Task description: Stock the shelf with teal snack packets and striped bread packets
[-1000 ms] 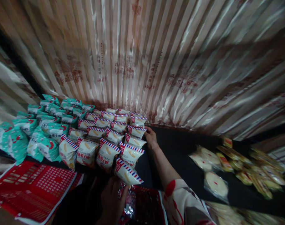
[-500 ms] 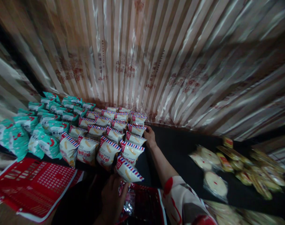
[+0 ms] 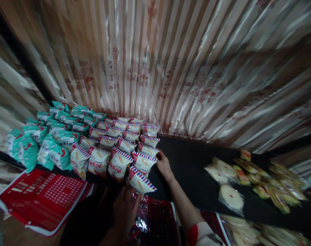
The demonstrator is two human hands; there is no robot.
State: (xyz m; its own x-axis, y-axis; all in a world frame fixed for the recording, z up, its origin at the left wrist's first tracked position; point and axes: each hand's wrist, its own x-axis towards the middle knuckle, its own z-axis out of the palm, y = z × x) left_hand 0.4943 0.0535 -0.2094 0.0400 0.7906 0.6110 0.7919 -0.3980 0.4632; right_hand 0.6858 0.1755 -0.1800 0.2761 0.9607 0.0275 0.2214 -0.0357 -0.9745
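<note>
Left hand (image 3: 125,209) grips a packet (image 3: 140,181) at the shelf's (image 3: 193,167) front edge (long axis toward lower right). Right hand (image 3: 164,165), fingers bent, touches the packet rows (image 3: 119,143); striped curtain (image 3: 170,68) behind.

I see white snack packets (image 3: 118,163) with red-and-blue striped top edges, red lettering and a pale yellow picture on the front; my left hand (image 3: 124,210) touches one such packet (image 3: 140,181). Beside them lie teal packets (image 3: 53,136) with white panels and red marks. The counter (image 3: 191,171) is black. My right hand (image 3: 164,165) comes out of a white sleeve (image 3: 200,234) with red blotches. The basket (image 3: 40,201) is red with a white rim. The curtain (image 3: 170,61) is shiny cream-and-brown striped with faded red print. The round biscuits (image 3: 230,197) are pale with a red dot.
</note>
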